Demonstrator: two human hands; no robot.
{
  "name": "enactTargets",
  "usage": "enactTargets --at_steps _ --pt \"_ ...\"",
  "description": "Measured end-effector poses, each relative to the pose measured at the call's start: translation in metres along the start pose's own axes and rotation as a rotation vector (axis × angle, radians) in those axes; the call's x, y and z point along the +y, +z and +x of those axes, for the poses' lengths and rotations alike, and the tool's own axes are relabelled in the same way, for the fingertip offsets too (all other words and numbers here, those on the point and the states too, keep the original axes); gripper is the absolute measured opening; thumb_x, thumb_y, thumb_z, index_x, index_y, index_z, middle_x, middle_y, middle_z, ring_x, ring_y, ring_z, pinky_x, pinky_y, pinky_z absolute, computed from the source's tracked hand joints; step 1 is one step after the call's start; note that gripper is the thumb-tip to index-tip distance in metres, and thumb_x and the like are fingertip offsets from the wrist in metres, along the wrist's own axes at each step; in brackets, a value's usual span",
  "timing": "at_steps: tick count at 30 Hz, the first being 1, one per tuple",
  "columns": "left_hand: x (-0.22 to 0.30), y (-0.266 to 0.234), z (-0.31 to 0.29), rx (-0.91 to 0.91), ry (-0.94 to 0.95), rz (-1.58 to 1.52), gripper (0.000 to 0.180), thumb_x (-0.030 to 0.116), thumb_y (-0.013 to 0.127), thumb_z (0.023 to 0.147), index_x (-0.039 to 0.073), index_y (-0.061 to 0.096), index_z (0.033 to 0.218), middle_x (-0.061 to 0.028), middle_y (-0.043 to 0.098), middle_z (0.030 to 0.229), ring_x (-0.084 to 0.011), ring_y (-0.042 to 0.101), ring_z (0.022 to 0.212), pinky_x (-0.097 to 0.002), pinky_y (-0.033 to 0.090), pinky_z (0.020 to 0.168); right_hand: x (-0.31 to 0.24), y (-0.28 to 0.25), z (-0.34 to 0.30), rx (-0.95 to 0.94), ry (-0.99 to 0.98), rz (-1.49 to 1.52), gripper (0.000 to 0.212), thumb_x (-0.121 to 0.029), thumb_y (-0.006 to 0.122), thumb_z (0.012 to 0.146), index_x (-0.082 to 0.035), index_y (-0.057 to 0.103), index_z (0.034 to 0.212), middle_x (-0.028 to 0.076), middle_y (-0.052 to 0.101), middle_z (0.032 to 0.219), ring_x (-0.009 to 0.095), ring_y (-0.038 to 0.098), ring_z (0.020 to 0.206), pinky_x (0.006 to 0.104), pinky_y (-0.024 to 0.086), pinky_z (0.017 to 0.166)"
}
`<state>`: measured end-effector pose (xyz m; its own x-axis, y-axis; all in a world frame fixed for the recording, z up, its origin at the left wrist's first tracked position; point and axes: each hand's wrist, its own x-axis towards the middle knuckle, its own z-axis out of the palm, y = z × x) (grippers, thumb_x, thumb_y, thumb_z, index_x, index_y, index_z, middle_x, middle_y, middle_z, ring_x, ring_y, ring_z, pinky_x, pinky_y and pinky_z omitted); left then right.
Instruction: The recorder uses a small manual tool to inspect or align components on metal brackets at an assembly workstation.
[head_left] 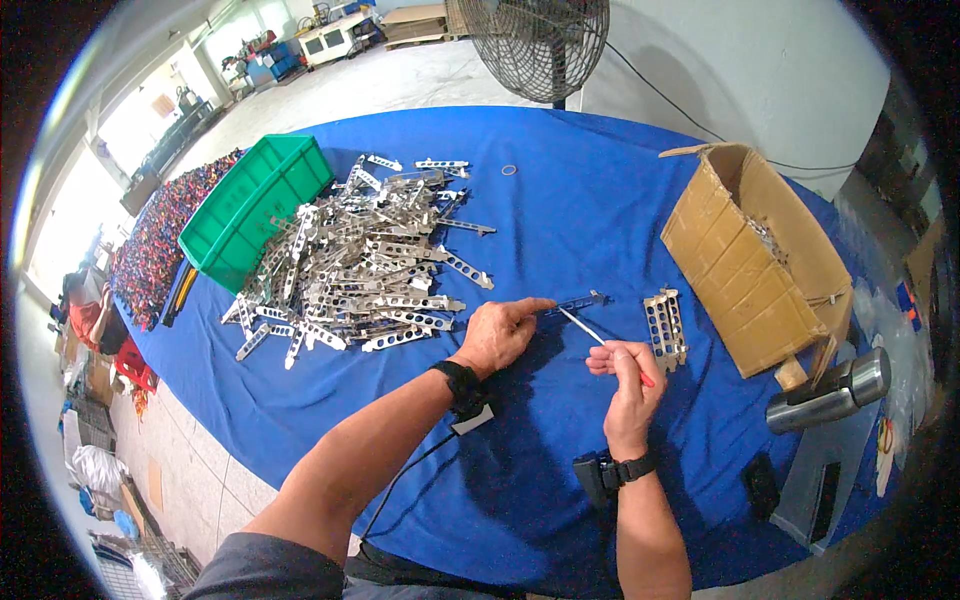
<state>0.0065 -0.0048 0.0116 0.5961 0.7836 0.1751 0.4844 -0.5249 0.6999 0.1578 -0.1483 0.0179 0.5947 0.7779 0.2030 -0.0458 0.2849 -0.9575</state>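
Observation:
My left hand (497,336) stretches its index finger over one end of a perforated metal strip (578,302) and presses it to the blue cloth; its other fingers are curled. In my right hand (628,385) is a slim tool with a pale shaft (585,328) and a red handle, its kind unclear. The shaft's tip reaches the strip beside my left fingertip; I cannot tell whether they touch. Right of that, several similar strips (664,325) lie side by side. A large heap of perforated strips (370,250) spreads left of my hands.
A green plastic bin (215,225) leans by the heap, near many small multicoloured pieces (165,230). At right stand an open cardboard box (735,285) and a steel flask (828,392). A fan (540,40) is beyond the blue-covered table (560,220). A cable (405,480) runs below my left wrist.

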Motion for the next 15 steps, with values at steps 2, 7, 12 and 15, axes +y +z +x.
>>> enactTargets --at_steps 2,7,12,15 --pt "-0.003 -0.001 0.0 0.003 -0.002 0.008 0.035 0.012 0.055 0.085 0.02 0.07 0.116 -0.0154 0.061 0.064 -0.0343 0.063 0.064 -0.0449 0.05 0.062 -0.004 0.0 0.0 -0.001 -0.013 0.0 0.021 -0.01 0.048 0.098 0.004 0.063 0.094 0.014 0.069 0.085 0.019 0.067 0.074 0.0308 0.055 0.069" --pt "-0.004 0.004 -0.001 0.033 0.021 -0.029 0.035 0.012 0.054 0.086 0.02 0.07 0.115 -0.0158 0.062 0.065 -0.0348 0.064 0.065 -0.0453 0.05 0.062 -0.001 -0.001 -0.002 -0.066 0.025 -0.023 0.021 -0.011 0.048 0.098 0.004 0.063 0.095 0.014 0.069 0.086 0.019 0.067 0.075 0.0304 0.055 0.069" --pt "-0.007 0.005 0.001 0.052 0.08 -0.013 0.032 0.01 0.055 0.087 0.012 0.07 0.115 -0.0181 0.062 0.067 -0.0275 0.062 0.057 -0.0392 0.05 0.059 0.001 0.006 -0.001 -0.119 0.054 -0.069 0.021 -0.012 0.049 0.1 0.004 0.063 0.098 0.014 0.07 0.091 0.019 0.068 0.081 0.0301 0.055 0.074" --pt "-0.006 0.004 0.001 0.054 0.077 -0.007 0.033 0.011 0.055 0.086 0.015 0.07 0.115 -0.0177 0.063 0.067 -0.0319 0.064 0.062 -0.0424 0.05 0.061 -0.001 0.01 -0.005 -0.157 0.014 -0.067 0.021 -0.011 0.049 0.101 0.004 0.064 0.1 0.014 0.071 0.093 0.019 0.069 0.083 0.0307 0.055 0.075"
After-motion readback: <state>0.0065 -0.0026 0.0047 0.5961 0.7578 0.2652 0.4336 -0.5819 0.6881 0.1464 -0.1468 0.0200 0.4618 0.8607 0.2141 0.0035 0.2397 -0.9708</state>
